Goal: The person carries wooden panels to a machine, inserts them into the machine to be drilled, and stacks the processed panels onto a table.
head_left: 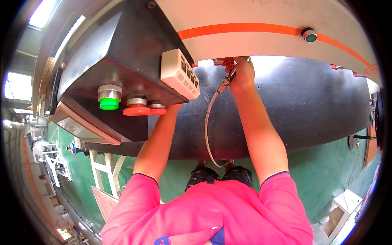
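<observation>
My right hand (243, 75) reaches forward to the machine's front edge. Its fingers are wrapped round an air gun (233, 72) with a metal coupler, next to a red part. From the coupler a clear air hose (207, 122) curves down past the table edge toward my feet. My left forearm (163, 132) goes up behind a black control box (134, 53), which hides the left hand entirely. What lies under the machine's beam, ahead of my right hand, is mostly hidden.
The dark table (310, 106) spans the front. On the control box are a lit green button (109, 98), red buttons (136, 107) and a white socket block (179, 73). A pale beam (245, 41) with an orange stripe overhangs the table. White frames (108, 171) stand at left.
</observation>
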A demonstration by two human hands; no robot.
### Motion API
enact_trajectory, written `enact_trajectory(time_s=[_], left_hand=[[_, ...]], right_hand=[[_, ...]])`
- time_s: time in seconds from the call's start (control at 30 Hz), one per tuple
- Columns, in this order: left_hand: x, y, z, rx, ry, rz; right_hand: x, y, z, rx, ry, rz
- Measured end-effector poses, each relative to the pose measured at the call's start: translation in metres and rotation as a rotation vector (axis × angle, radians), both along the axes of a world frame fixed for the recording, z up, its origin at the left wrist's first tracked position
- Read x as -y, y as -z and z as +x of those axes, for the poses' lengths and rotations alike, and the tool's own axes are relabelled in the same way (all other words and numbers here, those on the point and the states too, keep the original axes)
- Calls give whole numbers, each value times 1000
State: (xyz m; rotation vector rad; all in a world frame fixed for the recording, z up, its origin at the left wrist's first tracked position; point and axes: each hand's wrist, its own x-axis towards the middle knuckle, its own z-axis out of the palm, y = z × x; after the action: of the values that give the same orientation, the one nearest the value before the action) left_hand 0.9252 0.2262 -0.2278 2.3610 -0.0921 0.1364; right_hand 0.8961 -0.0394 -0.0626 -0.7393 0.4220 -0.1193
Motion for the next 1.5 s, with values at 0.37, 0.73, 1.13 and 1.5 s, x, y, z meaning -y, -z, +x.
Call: enact_trajectory(time_s=[0.37,0.73,1.13,1.5], left_hand=[[3,-68,-123,87,-81,-340],[-91,-75,-434,-40,-889,-261],[-328,-51,-786,263,-2407,-1274],[-309,-9,-783,983,-1571,-1579]], right_hand=[[66,43,-29,-58,-43,-101],[148,103,-104,-122,-446,-399],[-82,74,-283,-297,-1251,-393],[-289,46,-357,-178,-1583,-554]])
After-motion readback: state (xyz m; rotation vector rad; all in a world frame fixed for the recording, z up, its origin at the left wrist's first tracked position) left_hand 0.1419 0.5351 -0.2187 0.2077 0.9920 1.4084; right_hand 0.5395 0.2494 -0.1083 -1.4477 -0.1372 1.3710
